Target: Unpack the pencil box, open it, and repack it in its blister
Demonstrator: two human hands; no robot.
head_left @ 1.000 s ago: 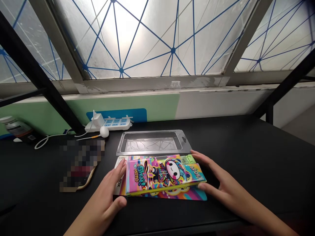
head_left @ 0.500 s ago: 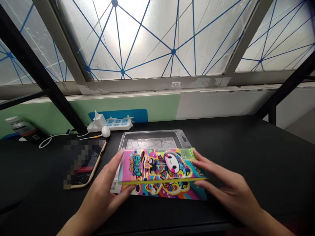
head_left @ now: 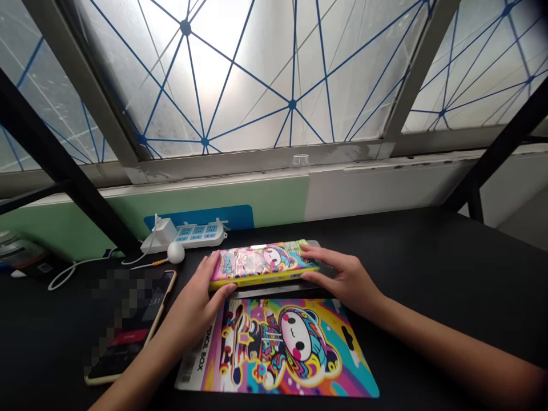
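A colourful pencil box (head_left: 257, 261) with a cartoon character on its lid and a yellow side lies over the clear plastic tray (head_left: 274, 291), covering most of it. My left hand (head_left: 205, 297) grips the box's left end, thumb on the near side and fingers on the far side. At the right end, my right hand (head_left: 340, 279) holds it the same way. In front of the box lies a printed backing card (head_left: 274, 348) marked "PENCIL BOX", flat on the black table, with the same character on it. Whether the box sits fully down inside the tray I cannot tell.
A phone (head_left: 132, 337) lies left of my left arm. Behind it are a white power strip (head_left: 199, 233) with a plug, a cable and a round white object (head_left: 176, 252). A bottle (head_left: 21, 251) is at the far left. Black frame legs (head_left: 81, 182) and a window bound the back.
Both hands have carried the pencil box away from me, off the card and over the clear tray. The card now shows almost whole. The view has tilted up slightly.
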